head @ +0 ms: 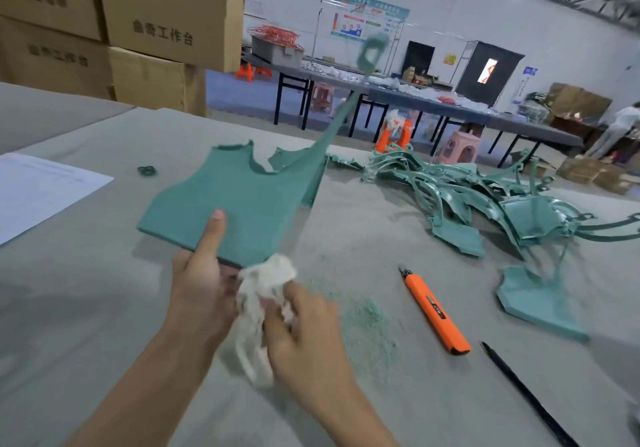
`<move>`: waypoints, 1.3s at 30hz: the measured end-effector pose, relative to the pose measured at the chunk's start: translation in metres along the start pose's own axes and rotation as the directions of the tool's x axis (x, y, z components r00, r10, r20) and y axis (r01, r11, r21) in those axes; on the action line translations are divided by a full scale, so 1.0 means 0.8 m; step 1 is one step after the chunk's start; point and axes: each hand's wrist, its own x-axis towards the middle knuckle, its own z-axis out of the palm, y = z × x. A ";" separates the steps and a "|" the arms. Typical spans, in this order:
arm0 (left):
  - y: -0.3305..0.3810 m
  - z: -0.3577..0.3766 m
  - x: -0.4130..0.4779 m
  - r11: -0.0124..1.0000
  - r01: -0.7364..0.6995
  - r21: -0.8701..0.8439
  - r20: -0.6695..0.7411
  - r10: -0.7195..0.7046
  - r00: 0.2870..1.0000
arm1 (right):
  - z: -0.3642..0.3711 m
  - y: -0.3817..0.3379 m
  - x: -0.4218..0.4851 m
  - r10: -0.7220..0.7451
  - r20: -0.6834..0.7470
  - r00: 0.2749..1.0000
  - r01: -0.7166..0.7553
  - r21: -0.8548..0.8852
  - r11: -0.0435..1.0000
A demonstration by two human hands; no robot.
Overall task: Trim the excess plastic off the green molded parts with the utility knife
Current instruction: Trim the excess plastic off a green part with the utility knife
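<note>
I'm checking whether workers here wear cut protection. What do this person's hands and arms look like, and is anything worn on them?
Both are bare. The left hand and right hand have no gloves on them, and no ring, watch or wristband shows. The left forearm and right forearm are uncovered as far as the bottom edge of the picture; no sleeve is in view.

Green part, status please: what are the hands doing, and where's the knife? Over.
Left hand grips green part at near edge. Right hand holds white rag beside it. Utility knife lies unheld on table.
</note>
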 end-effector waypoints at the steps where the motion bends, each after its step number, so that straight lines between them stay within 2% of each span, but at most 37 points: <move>1: 0.004 -0.001 0.005 0.999 -0.003 -0.036 -0.008 0.003 1.000 | -0.009 -0.004 -0.009 -0.019 0.108 0.994 0.015 0.040 0.999; 2: 0.006 -0.002 0.009 0.997 -0.012 -0.074 0.003 0.012 1.000 | -0.020 -0.004 -0.017 -0.024 0.173 0.985 0.007 0.098 0.995; 3: 0.008 -0.003 0.011 0.996 -0.018 -0.092 0.028 0.021 0.999 | -0.035 -0.007 -0.023 0.009 0.168 0.986 -0.038 0.169 0.985; 5: 0.006 -0.007 0.012 0.998 -0.035 -0.048 0.091 0.039 0.995 | -0.076 0.001 -0.028 0.176 -0.024 0.984 -0.161 0.297 0.941; 6: 0.004 -0.009 0.011 0.998 -0.056 -0.014 0.122 0.057 0.991 | -0.102 0.013 -0.027 0.281 -0.170 0.945 -0.224 0.293 0.929; 8: 0.000 -0.014 0.009 0.994 -0.104 0.042 0.167 0.096 0.981 | -0.165 0.047 -0.020 0.363 -0.418 0.833 -0.371 0.065 0.926; 9: -0.002 -0.017 0.009 0.989 -0.124 0.079 0.166 0.110 0.980 | -0.199 0.069 -0.016 0.365 -0.483 0.796 -0.451 -0.071 0.890; 10: -0.003 -0.019 0.009 0.980 -0.151 0.130 0.149 0.131 0.980 | -0.228 0.087 -0.012 0.396 -0.495 0.773 -0.537 -0.179 0.824; 12: -0.004 -0.023 0.010 0.948 -0.202 0.247 0.097 0.183 0.978 | -0.266 0.119 -0.010 0.508 -0.392 0.767 -0.640 -0.415 0.647; 15: -0.001 -0.022 0.008 0.861 -0.306 0.406 0.131 0.276 0.952 | -0.275 0.147 -0.005 0.598 -0.290 0.747 -0.560 -0.760 0.331; 16: -0.001 -0.019 0.006 0.820 -0.346 0.455 0.166 0.303 0.938 | -0.266 0.152 0.000 0.581 -0.291 0.760 -0.522 -0.806 0.279; 18: -0.002 -0.013 -0.001 0.734 -0.421 0.533 0.221 0.360 0.907 | -0.241 0.156 0.013 0.554 -0.270 0.788 -0.461 -0.855 0.240; 22: 0.001 0.005 -0.014 0.394 -0.636 0.663 0.393 0.540 0.744 | -0.194 0.163 0.033 0.585 -0.197 0.787 -0.334 -0.933 0.135; 25: 0.008 0.016 -0.021 0.232 -0.676 0.700 0.447 0.597 0.667 | -0.184 0.169 0.038 0.571 -0.229 0.788 -0.338 -0.937 0.091; 27: 0.012 0.020 -0.023 0.163 -0.693 0.703 0.478 0.613 0.629 | -0.187 0.172 0.037 0.505 -0.310 0.806 -0.414 -0.904 0.107; 29: 0.013 0.024 -0.026 0.123 -0.711 0.693 0.503 0.624 0.598 | -0.188 0.173 0.037 0.365 -0.409 0.836 -0.504 -0.835 0.219; 31: 0.014 0.030 -0.026 0.097 -0.727 0.680 0.520 0.635 0.571 | -0.184 0.166 0.042 0.169 -0.482 0.860 -0.503 -0.740 0.447; 32: 0.015 0.034 -0.026 0.076 -0.740 0.669 0.533 0.645 0.548 | -0.179 0.158 0.045 0.091 -0.506 0.858 -0.457 -0.671 0.583; 34: 0.017 0.040 -0.027 -0.032 -0.780 0.625 0.584 0.682 0.440 | -0.170 0.134 0.051 -0.010 -0.520 0.854 -0.305 -0.518 0.799; 36: 0.020 0.044 -0.026 -0.194 -0.810 0.554 0.670 0.681 0.295 | -0.162 0.106 0.058 0.001 -0.516 0.856 -0.212 -0.349 0.913; 37: 0.021 0.046 -0.025 -0.267 -0.809 0.524 0.708 0.664 0.240 | -0.156 0.090 0.060 0.077 -0.495 0.865 -0.195 -0.190 0.962; 38: 0.020 0.047 -0.024 -0.334 -0.800 0.499 0.742 0.641 0.196 | -0.150 0.073 0.060 0.179 -0.432 0.884 -0.180 0.038 0.983; 39: 0.019 0.047 -0.024 -0.393 -0.786 0.478 0.771 0.616 0.161 | -0.142 0.055 0.058 0.275 -0.310 0.910 -0.180 0.303 0.936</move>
